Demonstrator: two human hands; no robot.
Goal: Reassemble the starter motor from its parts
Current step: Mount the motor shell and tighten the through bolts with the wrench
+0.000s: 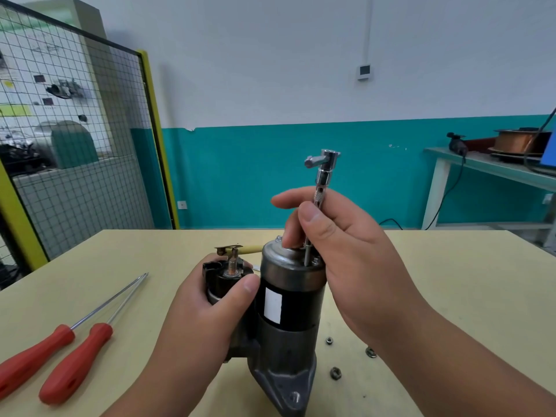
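Two grips were at work on the motor, which stood upright near the front of the worktop, nose casting down and end cap up. My left grip was wrapped round the solenoid beside the body, thumb laid against the black case, steadying the whole unit. My right grip pinched the knurled shank of the driver between thumb and forefingers. The tool stood almost upright, leaning a little to the right, with its tip down on the end cap near the right rim. The bolt under that tip was hidden, so I could not tell how far in it sat. I judged the step to be running in an end-cap bolt by spinning the shank. To do it well, I thought the shank should be brought square to the cap so the thread would start clean. It should be turned lightly at the knurl until it seated, and only then pulled with the cross handle at the top. The left grip needed to bear down as well as hold, since a tall motor on a narrow nose could tip under side load. A bolt head showed at the cap's far rim, and I reckoned both should be snugged evenly. Three nuts lay loose to the right of the base. The two red screwdrivers lay side by side, well apart on the left.
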